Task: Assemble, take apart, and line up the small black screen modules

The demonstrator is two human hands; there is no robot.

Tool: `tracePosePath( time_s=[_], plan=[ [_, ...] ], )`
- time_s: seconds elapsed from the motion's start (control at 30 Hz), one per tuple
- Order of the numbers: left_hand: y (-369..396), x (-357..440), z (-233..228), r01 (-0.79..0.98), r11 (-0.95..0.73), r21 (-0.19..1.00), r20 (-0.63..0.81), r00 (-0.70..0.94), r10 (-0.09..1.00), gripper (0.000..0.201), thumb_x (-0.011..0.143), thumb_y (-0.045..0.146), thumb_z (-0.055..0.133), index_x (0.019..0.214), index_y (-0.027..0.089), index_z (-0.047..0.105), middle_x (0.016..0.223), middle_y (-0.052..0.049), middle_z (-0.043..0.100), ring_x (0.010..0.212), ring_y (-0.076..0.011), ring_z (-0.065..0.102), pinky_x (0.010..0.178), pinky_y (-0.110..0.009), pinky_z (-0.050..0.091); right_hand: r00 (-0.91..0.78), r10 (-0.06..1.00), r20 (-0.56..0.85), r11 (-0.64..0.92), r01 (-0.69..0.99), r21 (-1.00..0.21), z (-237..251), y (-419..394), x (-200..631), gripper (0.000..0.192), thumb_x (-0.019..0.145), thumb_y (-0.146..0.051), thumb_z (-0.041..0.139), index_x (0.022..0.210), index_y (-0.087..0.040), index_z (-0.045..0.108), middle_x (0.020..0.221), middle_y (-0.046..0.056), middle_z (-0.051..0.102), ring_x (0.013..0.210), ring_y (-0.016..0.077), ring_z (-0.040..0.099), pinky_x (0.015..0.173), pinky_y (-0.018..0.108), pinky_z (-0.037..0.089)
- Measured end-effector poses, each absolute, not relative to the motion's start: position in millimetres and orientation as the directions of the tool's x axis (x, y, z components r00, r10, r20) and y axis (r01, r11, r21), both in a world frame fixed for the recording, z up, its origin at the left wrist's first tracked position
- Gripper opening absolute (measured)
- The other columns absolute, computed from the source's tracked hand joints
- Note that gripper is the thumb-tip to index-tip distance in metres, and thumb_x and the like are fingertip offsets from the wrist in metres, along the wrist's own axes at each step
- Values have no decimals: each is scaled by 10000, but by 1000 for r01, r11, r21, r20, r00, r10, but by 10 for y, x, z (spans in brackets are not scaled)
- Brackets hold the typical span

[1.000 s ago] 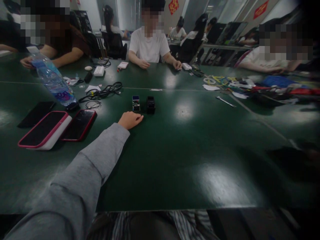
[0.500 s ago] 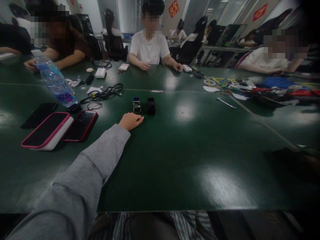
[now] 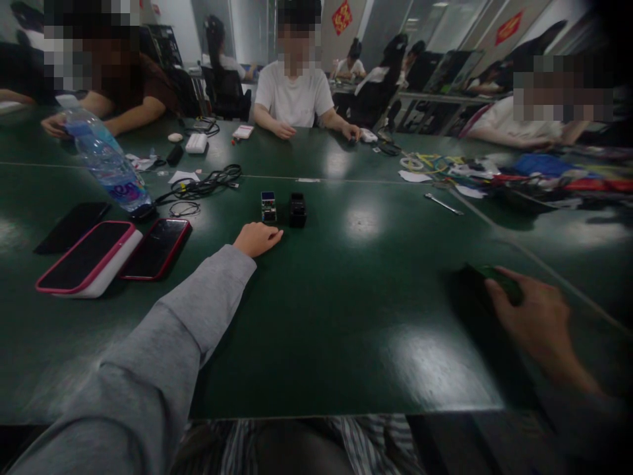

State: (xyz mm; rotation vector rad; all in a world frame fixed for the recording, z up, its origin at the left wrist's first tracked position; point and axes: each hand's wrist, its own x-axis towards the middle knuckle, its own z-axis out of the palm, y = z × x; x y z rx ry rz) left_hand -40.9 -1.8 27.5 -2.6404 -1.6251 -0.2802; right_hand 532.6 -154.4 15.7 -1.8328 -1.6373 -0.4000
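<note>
My left hand (image 3: 257, 239) rests on the green table (image 3: 346, 316) with its fingers curled in, and I see nothing held in it. Just beyond its knuckles stands a small device with a screen and a bare circuit board (image 3: 268, 207). To the right of that device is a small black box-like case (image 3: 297, 210), apart from the hand. At the right, my right hand (image 3: 537, 320) is closed around a dark object with a greenish sheen (image 3: 499, 282). Blur and low light hide what kind of object it is.
On the left lie a red-rimmed case (image 3: 89, 257), a phone (image 3: 157, 249), a dark flat item (image 3: 74, 227), a tilted water bottle (image 3: 106, 158) and black cables (image 3: 212, 181). A wrench (image 3: 444, 204) lies before tangled wires (image 3: 475, 165). A person (image 3: 294, 92) sits opposite.
My right hand has come into view from the right edge, over the table, with the dark object in it. My left hand stays in place. The view has shifted slightly.
</note>
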Motion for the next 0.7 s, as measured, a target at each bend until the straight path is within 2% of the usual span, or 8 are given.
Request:
tracePosePath(
  time_s=[0.07, 0.13, 0.23, 0.37, 0.5, 0.7],
  plan=[
    [-13, -415, 266, 885, -461, 71, 172, 444, 879, 543, 1024, 500, 308, 796, 207, 704, 773, -61, 708, 680, -187, 630, 613, -294, 396, 14, 806, 591, 143, 966, -217, 192, -1371, 4739, 563, 933, -684, 456, 1329, -335, 652, 1104, 252, 691, 1091, 420, 623, 908, 601, 446],
    [-8, -421, 255, 882, -465, 77, 171, 448, 878, 543, 1027, 498, 307, 794, 204, 700, 765, -61, 704, 673, -185, 630, 610, -293, 396, -128, 817, 563, 295, 931, -215, 232, -1222, 4084, 487, 974, -581, 473, 1354, -317, 623, 1133, 190, 700, 1094, 393, 618, 930, 572, 464],
    [-6, -424, 250, 883, -463, 78, 165, 447, 879, 545, 1029, 500, 304, 802, 203, 701, 765, -61, 702, 669, -180, 630, 608, -289, 395, -290, 789, 543, 483, 838, -254, 282, -1050, 3215, 419, 1008, -486, 466, 1380, -326, 576, 1198, 106, 682, 1140, 349, 595, 966, 564, 456],
    [-7, -414, 255, 885, -461, 62, 162, 446, 880, 541, 1031, 493, 308, 814, 207, 713, 763, -60, 704, 674, -189, 636, 607, -294, 386, -464, 707, 533, 655, 713, -250, 326, -889, 2462, 392, 1040, -409, 441, 1395, -297, 562, 1227, 90, 651, 1185, 300, 564, 977, 500, 451],
    [-6, -398, 250, 895, -445, 42, 186, 430, 883, 542, 1030, 500, 318, 827, 217, 734, 801, -71, 728, 728, -220, 669, 623, -309, 390, -546, 651, 528, 730, 640, -238, 359, -790, 2135, 402, 1052, -379, 426, 1424, -278, 541, 1224, 89, 644, 1210, 287, 535, 982, 475, 442],
    [-11, -391, 253, 899, -436, 32, 169, 425, 889, 553, 1032, 510, 316, 845, 222, 750, 812, -72, 739, 742, -219, 676, 634, -314, 395, -510, 650, 563, 737, 604, -304, 342, -748, 2110, 396, 1062, -376, 384, 1406, -283, 559, 1164, 86, 635, 1129, 277, 546, 952, 466, 465]
  ],
)
